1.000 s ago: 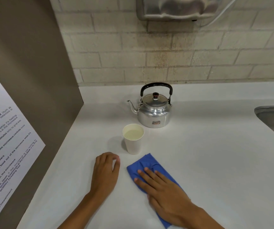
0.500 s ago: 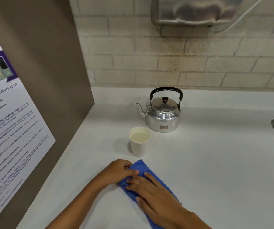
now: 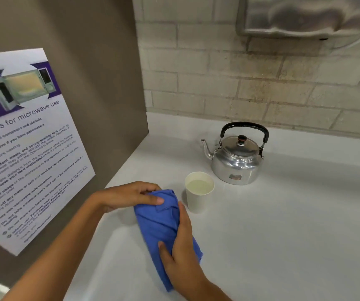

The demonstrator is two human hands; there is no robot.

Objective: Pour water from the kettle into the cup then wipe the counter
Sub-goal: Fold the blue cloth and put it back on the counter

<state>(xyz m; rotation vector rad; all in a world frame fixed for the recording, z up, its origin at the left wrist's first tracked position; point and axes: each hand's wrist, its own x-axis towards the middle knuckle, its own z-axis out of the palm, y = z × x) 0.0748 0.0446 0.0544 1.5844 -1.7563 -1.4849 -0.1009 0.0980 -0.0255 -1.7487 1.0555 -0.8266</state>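
Observation:
A shiny metal kettle [image 3: 236, 161] with a black handle stands upright on the white counter [image 3: 294, 224], spout to the left. Just in front of it a white paper cup [image 3: 198, 195] holds water. A blue cloth [image 3: 160, 222] is bunched and lifted just left of the cup. My left hand [image 3: 129, 195] pinches its upper end. My right hand [image 3: 181, 246] wraps around its lower right side, thumb pressed on the fabric.
A brown side panel [image 3: 100, 88] walls off the left, with a microwave-use poster [image 3: 22, 148] on it. A tiled wall runs behind the counter, and a metal dispenser [image 3: 305, 16] hangs at the top right.
My left hand came off the counter and took hold of the cloth's far end. Both hands gathered the flat cloth into a bunch and raised it. The view has swung left.

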